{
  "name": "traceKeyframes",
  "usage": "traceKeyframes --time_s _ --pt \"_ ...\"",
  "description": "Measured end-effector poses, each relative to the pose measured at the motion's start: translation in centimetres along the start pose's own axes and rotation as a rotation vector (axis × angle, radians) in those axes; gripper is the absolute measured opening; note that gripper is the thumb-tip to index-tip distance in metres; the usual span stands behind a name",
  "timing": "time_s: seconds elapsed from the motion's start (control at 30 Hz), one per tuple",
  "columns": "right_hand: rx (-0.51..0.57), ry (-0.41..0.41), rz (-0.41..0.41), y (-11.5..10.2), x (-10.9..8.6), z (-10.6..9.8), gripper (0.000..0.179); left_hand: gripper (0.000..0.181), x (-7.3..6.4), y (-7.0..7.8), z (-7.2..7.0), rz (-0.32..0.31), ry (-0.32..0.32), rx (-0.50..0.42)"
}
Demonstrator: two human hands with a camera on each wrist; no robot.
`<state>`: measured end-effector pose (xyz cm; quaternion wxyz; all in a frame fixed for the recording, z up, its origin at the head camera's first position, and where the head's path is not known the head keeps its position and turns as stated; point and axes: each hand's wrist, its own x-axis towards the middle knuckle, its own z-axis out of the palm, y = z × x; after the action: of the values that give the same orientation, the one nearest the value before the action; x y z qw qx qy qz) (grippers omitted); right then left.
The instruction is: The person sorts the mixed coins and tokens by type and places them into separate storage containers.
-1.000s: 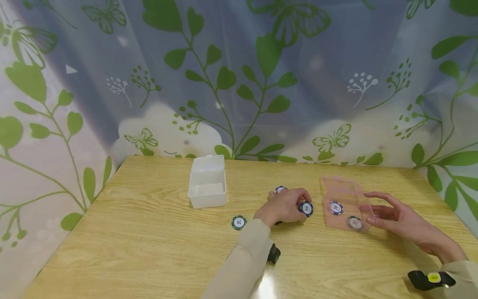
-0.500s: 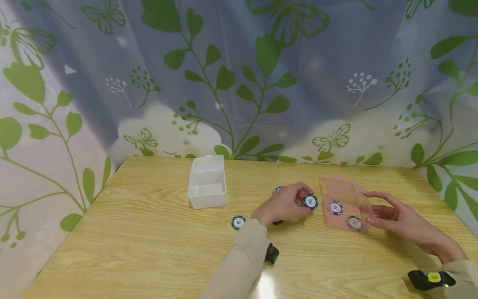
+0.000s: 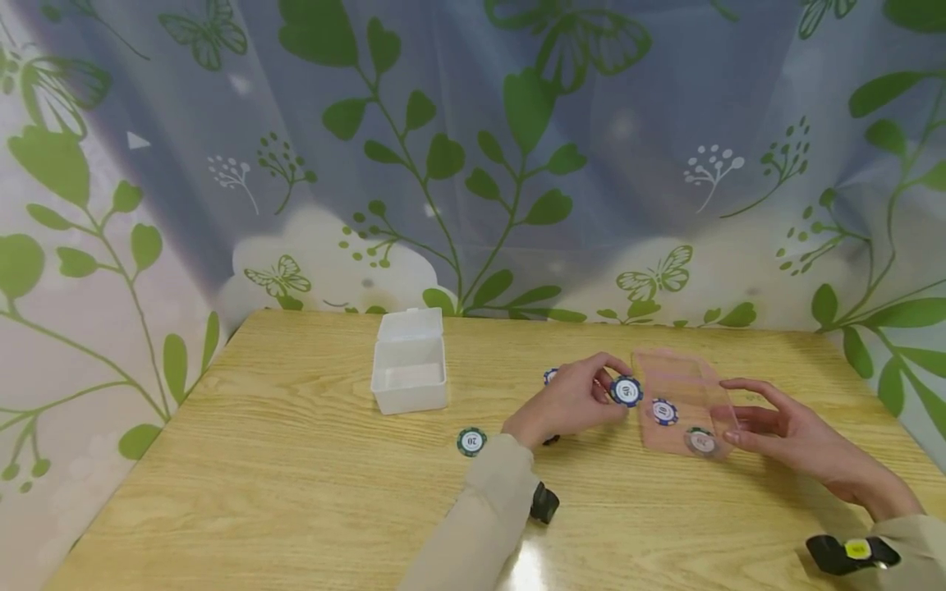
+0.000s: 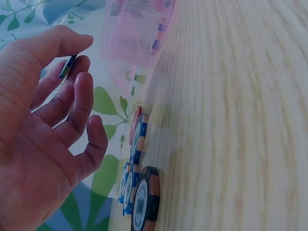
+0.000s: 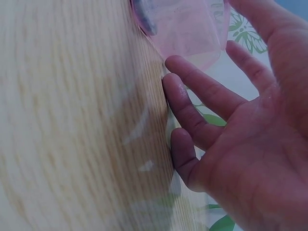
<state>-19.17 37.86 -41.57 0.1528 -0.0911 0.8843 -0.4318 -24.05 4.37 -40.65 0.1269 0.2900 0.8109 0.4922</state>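
Note:
In the head view my left hand (image 3: 572,398) pinches a blue-edged poker chip marked 50 (image 3: 626,391) between thumb and fingers, just left of a see-through pink box (image 3: 680,369). The left wrist view shows that chip (image 4: 68,67) edge-on. Inside the box lie a blue chip marked 10 (image 3: 663,411) and a chip marked 20 (image 3: 700,442), seen through the pink plastic. My right hand (image 3: 794,435) touches the box's right side with spread, fairly straight fingers. Below the left hand in its wrist view are a black chip marked 100 (image 4: 145,199), blue chips (image 4: 138,137) and a red one (image 4: 133,126).
A white box (image 3: 410,386) with its lid raised stands left of centre on the wooden table (image 3: 310,492). A green chip marked 20 (image 3: 471,442) lies in front of it. Another blue chip (image 3: 550,376) shows behind the left hand. A patterned curtain (image 3: 473,164) hangs behind the table.
My left hand has lifted the blue 50 chip and carried it right, towards the pink box. The right hand has stayed at the box's side.

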Motion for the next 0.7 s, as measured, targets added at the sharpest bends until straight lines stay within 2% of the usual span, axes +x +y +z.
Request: traceKeyframes --time_s 0.3,0.7 --pt "-0.001 -0.002 0.011 0.1 0.0 0.1 0.070 0.040 0.2 0.0 0.7 0.020 0.018 0.001" --pt "-0.007 -0.005 0.023 0.0 0.1 0.0 0.072 0.044 0.9 0.3 1.6 0.008 0.000 -0.038"
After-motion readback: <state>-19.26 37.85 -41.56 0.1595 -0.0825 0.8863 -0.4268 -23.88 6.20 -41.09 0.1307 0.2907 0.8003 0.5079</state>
